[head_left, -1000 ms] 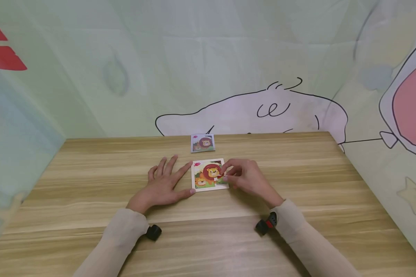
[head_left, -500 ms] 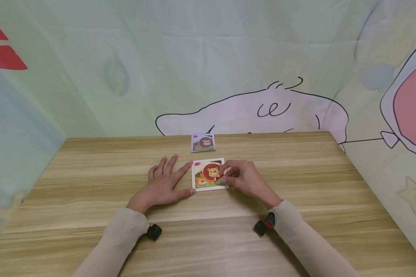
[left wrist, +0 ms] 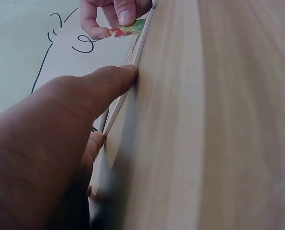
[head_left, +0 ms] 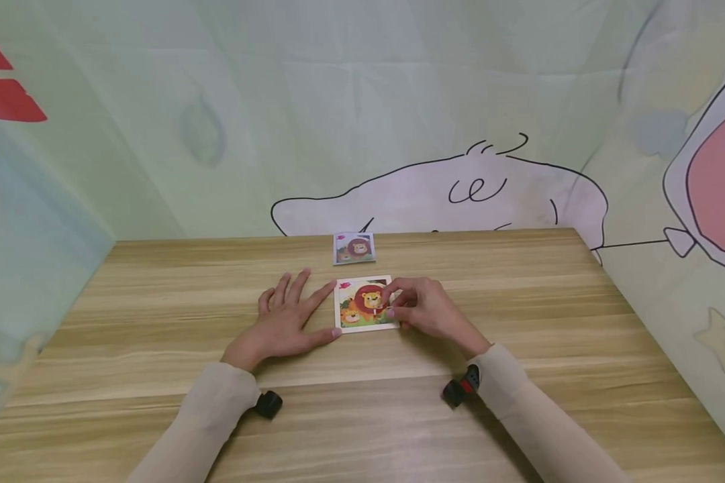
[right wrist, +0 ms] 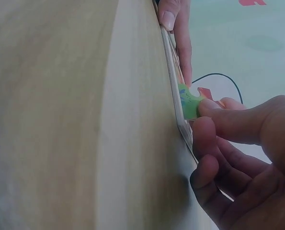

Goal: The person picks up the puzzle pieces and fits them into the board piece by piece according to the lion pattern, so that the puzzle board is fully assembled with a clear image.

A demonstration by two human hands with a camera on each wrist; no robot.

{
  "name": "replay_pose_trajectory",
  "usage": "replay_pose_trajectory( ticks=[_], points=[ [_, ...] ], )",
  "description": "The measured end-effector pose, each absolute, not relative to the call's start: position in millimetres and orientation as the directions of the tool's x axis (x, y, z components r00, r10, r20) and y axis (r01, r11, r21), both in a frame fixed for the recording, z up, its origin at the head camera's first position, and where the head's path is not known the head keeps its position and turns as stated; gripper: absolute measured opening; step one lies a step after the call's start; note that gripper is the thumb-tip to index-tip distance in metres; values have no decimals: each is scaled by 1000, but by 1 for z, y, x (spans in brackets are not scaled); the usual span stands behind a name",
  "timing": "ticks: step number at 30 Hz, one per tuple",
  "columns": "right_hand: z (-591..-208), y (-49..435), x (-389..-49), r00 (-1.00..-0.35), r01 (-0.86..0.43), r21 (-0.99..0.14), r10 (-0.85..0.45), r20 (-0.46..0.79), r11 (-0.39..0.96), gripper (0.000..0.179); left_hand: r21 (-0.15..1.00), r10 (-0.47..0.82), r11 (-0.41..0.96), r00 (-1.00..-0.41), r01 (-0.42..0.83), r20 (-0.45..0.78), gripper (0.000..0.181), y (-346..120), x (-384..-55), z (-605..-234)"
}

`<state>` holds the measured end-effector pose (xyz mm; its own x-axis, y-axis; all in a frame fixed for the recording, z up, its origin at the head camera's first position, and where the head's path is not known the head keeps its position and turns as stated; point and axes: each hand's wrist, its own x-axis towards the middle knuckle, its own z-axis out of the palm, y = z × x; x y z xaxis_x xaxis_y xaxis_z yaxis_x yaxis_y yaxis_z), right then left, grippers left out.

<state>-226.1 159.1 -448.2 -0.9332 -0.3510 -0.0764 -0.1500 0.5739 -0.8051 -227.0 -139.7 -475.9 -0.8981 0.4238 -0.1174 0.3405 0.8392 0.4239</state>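
Observation:
A small square jigsaw puzzle (head_left: pixel 362 329) with a white rim and a lion picture lies flat on the table. My left hand (head_left: pixel 284 329) is spread on the wood, its thumb and index fingertips against the puzzle's left edge. At the lower right of the picture, my right hand (head_left: pixel 425 308) pinches a puzzle piece (right wrist: pixel 189 104) between thumb and fingers. The piece is mostly green with some red, and is tilted close over the board in the right wrist view. The left wrist view also shows this puzzle piece (left wrist: pixel 138 27) beyond my left thumb. My right fingers cover the puzzle's right edge.
Behind the puzzle lies a small square card (head_left: pixel 354 249) with the same lion picture. The wood-grain table (head_left: pixel 362 429) reaches back to a cloth backdrop (head_left: pixel 350 134) with cartoon drawings. Each wrist carries a black camera.
My right hand has shifted slightly left, and the pinched piece now covers most of the pale gap at the picture's lower right. My left hand has stayed in place.

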Motion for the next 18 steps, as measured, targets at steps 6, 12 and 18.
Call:
replay_pose_trajectory(
  ticks=[6, 12, 18],
  points=[
    [-450, 160, -228, -930, -155, -801, -360, -79, 578, 12, 412, 423, 845, -898, 340, -126, 94, -139, -227, -475],
    [-450, 159, -229, -932, -171, -785, -357, -67, 595, 12, 411, 423, 846, -897, 341, -128, 93, -139, -227, -474],
    [-450, 156, -230, -936, -222, -715, -350, -33, 663, 13, 407, 416, 850, -900, 335, -129, 94, -141, -229, -480]
  ],
)
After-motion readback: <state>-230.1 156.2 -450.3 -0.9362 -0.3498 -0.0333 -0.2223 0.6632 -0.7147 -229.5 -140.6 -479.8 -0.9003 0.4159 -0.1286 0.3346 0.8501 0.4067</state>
